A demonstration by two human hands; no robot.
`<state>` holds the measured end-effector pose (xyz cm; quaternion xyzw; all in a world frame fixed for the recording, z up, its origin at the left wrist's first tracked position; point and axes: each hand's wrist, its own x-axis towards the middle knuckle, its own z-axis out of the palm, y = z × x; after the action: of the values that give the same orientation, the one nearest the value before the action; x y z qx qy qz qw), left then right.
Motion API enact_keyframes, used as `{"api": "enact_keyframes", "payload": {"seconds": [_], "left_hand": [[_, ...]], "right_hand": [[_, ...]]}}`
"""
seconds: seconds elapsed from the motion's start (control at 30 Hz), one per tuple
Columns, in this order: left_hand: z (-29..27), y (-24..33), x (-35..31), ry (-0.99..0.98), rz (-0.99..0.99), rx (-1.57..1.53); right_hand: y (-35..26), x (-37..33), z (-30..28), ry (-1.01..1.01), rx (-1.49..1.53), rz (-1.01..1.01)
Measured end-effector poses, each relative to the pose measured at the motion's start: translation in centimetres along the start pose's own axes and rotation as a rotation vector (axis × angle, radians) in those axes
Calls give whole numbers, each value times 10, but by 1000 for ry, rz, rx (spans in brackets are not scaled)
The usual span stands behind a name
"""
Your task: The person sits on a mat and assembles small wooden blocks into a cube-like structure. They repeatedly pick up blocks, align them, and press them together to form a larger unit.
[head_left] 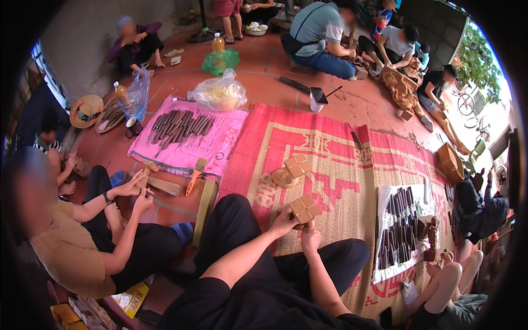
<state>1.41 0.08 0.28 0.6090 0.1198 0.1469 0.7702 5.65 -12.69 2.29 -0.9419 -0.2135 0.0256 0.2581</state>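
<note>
My left hand [284, 222] is wrapped round the left side of a small brown block [305, 208], its top split by crossing grooves. The block is held over my lap, tilted so its top shows. At its lower edge, my right hand [311, 238] is closed, thumb up against the block; whatever it grips is hidden. Just beyond lies a similar grooved block [297, 165] on the woven mat, next to a round tan object [284, 178] that I cannot identify.
Chisel-like tools lie on a pink cloth [228, 137] and a white sheet [385, 267]. Beside my left knee are a wooden bar [204, 212] and a brush [196, 176]. A person [77, 242] sits close on my left, hands on a small piece. Others sit at right.
</note>
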Motion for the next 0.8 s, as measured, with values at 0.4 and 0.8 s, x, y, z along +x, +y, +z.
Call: {"api": "enact_keyframes", "payload": {"seconds": [0.4,0.8], "left_hand": [[-2,-2,1,-34,-57,-78],[-8,-21,2,-23,-66,3]], "right_hand": [[-2,3,-5,-17,49,-36],[-6,-5,-4,3,110,-26]]}}
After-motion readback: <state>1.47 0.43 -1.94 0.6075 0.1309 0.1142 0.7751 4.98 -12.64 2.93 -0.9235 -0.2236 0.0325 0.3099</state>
